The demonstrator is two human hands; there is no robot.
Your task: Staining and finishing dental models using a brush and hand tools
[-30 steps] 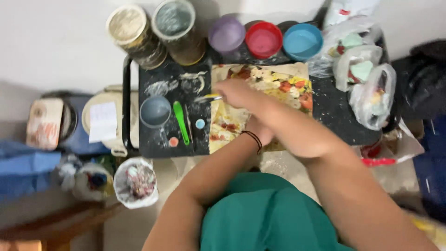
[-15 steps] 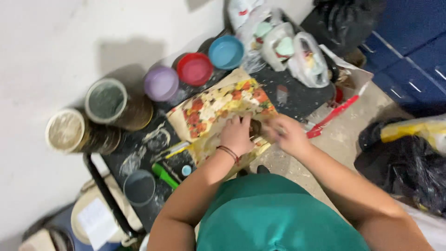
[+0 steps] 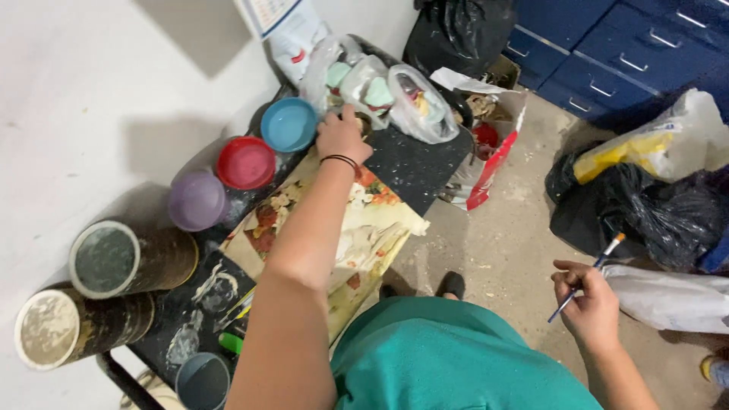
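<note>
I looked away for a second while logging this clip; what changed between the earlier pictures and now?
The left hand left the floral painted sheet and reached out to the clear plastic bags beside the blue round lid. The right hand swung off to the side, holding a thin paintbrush. The lids and tins stayed put.

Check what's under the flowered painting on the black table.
The flowered painting lies flat on the black table, one corner overhanging the edge. The left forearm crosses above it. The tabletop beneath is covered, so nothing there shows.
</note>
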